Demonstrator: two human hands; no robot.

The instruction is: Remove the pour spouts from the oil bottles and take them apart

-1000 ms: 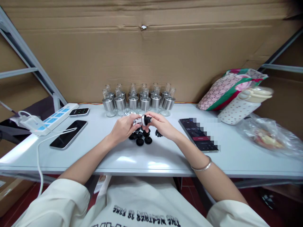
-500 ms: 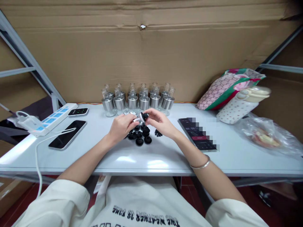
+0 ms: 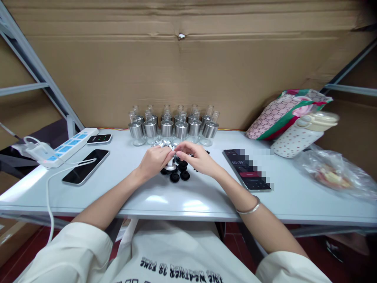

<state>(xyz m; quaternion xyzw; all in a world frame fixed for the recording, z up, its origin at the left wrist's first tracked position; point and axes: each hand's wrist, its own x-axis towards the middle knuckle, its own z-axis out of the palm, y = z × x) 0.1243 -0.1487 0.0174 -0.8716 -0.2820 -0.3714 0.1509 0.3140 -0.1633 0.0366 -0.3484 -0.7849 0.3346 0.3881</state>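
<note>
My left hand [image 3: 156, 160] is closed around a silver pour spout [image 3: 170, 165], its round, flared base pointing down toward me. At the spout's upper end, the fingertips of my right hand [image 3: 198, 157] are pinched close to my left thumb. Whatever they grip is too small or hidden to make out. Beneath both hands lies a pile of round black rubber stoppers [image 3: 174, 177]. More silver spouts [image 3: 165, 143] lie just behind my left fingers. Small black pieces [image 3: 207, 152] show partly past my right hand.
Two rows of glass bottles with metal sleeves [image 3: 167, 129] stand at the back. To the left are a power strip [image 3: 73, 146], a phone [image 3: 86, 167] and a small device [image 3: 99, 139]. Another phone [image 3: 246, 169], a tumbler [image 3: 297, 139], a patterned bag [image 3: 273, 114] and a plastic bag [image 3: 332, 173] lie right.
The spout has turned from sideways to base-down, nearer me. My right fingers have shifted from its black stopper end to the opposite, thin end.
</note>
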